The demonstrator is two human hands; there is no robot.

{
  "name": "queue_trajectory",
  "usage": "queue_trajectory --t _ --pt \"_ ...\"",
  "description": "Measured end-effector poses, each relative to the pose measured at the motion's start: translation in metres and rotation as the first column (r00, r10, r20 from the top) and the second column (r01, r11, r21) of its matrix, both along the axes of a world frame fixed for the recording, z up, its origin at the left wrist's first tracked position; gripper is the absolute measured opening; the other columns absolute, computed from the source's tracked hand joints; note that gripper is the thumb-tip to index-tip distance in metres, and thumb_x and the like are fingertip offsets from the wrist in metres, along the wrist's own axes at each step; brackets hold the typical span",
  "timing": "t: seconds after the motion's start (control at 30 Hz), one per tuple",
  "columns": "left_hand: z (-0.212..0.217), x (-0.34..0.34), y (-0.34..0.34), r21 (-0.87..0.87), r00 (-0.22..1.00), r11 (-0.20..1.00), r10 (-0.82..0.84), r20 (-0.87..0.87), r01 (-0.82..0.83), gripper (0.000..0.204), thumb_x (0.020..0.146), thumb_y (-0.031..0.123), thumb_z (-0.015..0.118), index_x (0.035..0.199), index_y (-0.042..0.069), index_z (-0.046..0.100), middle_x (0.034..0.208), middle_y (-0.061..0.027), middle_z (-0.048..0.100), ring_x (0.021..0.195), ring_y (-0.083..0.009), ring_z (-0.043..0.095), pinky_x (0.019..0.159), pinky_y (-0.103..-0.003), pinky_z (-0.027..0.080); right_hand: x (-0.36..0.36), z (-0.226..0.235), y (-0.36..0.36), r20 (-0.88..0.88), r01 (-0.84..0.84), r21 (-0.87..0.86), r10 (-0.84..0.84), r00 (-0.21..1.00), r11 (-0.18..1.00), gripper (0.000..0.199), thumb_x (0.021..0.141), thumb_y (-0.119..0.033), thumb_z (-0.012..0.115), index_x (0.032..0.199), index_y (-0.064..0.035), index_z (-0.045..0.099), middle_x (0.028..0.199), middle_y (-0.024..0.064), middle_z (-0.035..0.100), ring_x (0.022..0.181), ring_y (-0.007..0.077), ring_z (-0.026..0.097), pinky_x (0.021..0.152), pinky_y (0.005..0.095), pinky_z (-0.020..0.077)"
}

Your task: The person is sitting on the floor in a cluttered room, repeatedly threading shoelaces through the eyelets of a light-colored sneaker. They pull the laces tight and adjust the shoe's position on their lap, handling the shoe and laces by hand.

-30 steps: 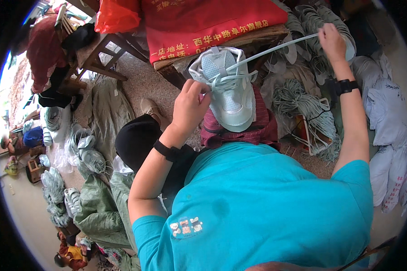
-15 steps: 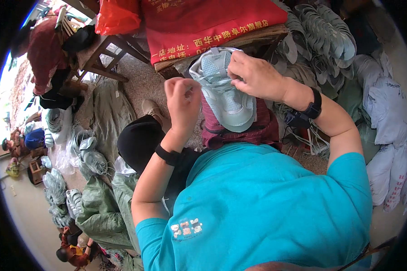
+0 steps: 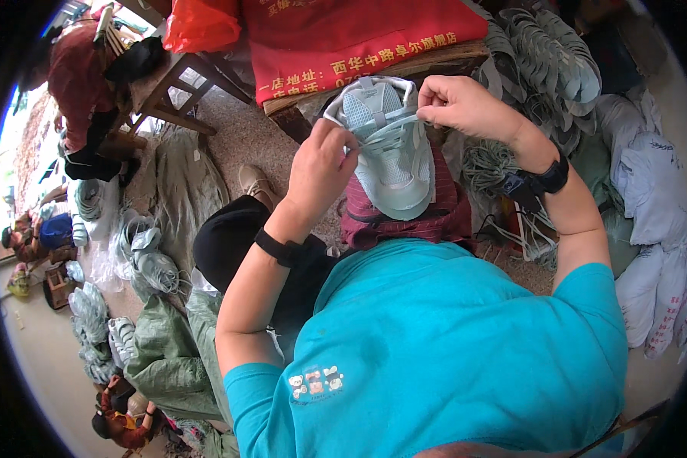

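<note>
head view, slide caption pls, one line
Left hand and right hand at the laces of a pale sneaker over maroon cloth.

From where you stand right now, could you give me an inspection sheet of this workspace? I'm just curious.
Surface: wooden table covered by a red cloth; striped dark red fabric under the shoe.
Things being handled: pale mesh shoe, toe toward the person; laces across its front.
Clutter: stacked pale shoe parts, green sack, red plastic bag.
Hands: left hand at the shoe's left side, right hand at its right; grips too small to confirm.
Cables: none clearly made out; bundled pale cords on the right.
Surroundings: white sacks at right; person in dark red at upper left, another person at lower left.
</note>
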State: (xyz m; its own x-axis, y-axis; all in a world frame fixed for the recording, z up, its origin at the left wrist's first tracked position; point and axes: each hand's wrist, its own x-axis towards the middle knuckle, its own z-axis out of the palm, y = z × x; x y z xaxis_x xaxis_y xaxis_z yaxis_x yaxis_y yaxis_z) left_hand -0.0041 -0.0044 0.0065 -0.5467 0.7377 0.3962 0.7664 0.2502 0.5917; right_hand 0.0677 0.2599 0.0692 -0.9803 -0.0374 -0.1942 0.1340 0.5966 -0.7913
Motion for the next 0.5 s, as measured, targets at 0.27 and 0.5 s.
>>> queue_trajectory --t 0.27,0.5 --pt "0.001 -0.001 0.009 0.069 0.985 0.994 0.090 -0.144 -0.081 0.018 0.080 0.000 0.065 0.091 0.004 0.051 0.085 -0.0144 0.055 0.073 -0.0353 0.061 0.061 -0.041 0.051 0.003 0.007 -0.010 0.266 0.113 -0.222 -0.052 0.963 0.969 0.016 0.091 -0.017 0.063 0.098 -0.0029 0.060 0.070 0.0001 0.060 0.043 0.0022 0.047 0.038 0.0169 0.0360" --pt "-0.035 0.010 -0.004 -0.244 0.956 0.931 0.291 0.040 -0.273 0.024 0.083 0.005 0.066 0.098 0.004 0.048 0.079 -0.0128 0.054 0.064 -0.0303 0.059 0.059 -0.039 0.050 -0.002 0.001 0.026 0.119 0.132 -0.229 -0.107 0.987 0.965 0.013 0.093 -0.018 0.062 0.097 -0.0055 0.060 0.066 -0.0032 0.055 0.047 -0.0002 0.043 0.039 0.0161 0.0311"
